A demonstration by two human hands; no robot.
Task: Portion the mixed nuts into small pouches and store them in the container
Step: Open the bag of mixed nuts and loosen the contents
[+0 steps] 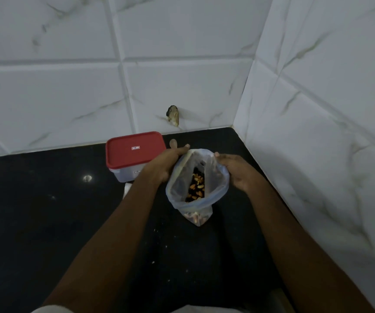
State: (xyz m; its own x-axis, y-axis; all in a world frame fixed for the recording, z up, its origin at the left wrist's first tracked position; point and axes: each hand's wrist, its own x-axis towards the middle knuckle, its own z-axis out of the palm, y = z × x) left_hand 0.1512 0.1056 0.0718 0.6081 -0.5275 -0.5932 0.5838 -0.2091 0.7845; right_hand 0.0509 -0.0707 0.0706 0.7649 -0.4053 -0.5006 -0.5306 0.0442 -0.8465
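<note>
A clear plastic bag of mixed nuts stands on the black counter, its mouth held wide. My left hand grips the bag's left rim and my right hand grips the right rim. A container with a red lid stands shut just behind my left hand. A small white thing shows beside my left forearm, below the container; what it is I cannot tell.
White marble-look tiled walls close in the counter at the back and right, forming a corner. A small rounded pale object peeks out behind my left hand. A chipped spot marks the back wall. Crumbs lie scattered on the counter.
</note>
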